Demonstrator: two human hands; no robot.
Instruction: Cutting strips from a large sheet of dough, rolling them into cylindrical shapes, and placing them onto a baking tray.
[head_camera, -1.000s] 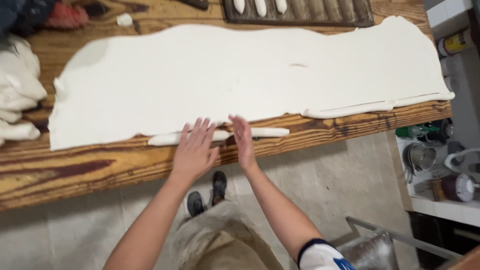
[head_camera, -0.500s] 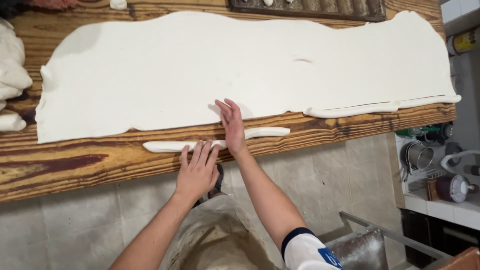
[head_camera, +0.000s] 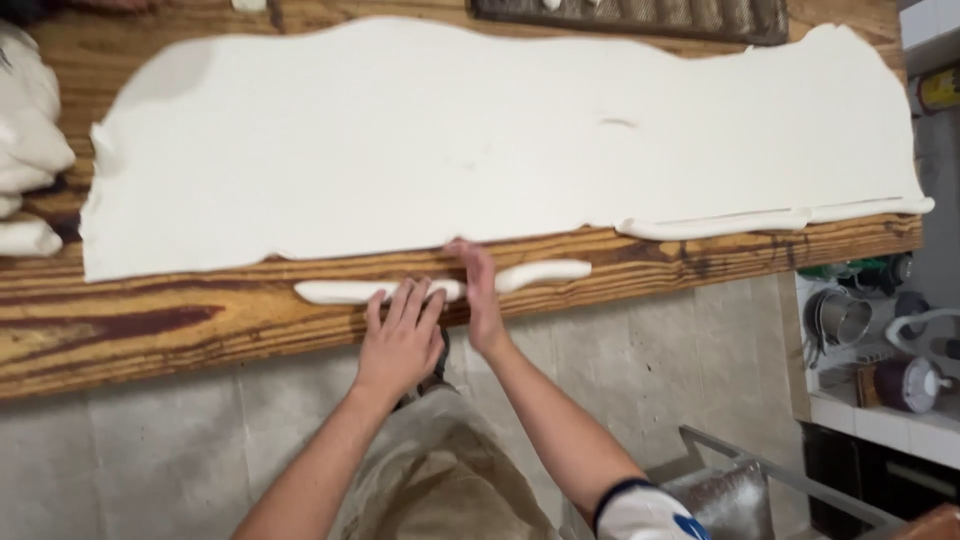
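1. Dough strip (head_camera: 440, 283): thin white rope, lying left-right along the near edge of the wooden tabletop (head_camera: 150, 330).
2. Left hand (head_camera: 402, 335): palm down, fingers spread, fingertips on the strip's middle.
3. Right hand (head_camera: 480, 290): flat, fingers together and extended, lying across the strip just right of the left.
4. Rolled dough sheet (head_camera: 500, 140): large, covers the tabletop just beyond the strip.
5. Pale dough lumps (head_camera: 25, 160): far left.
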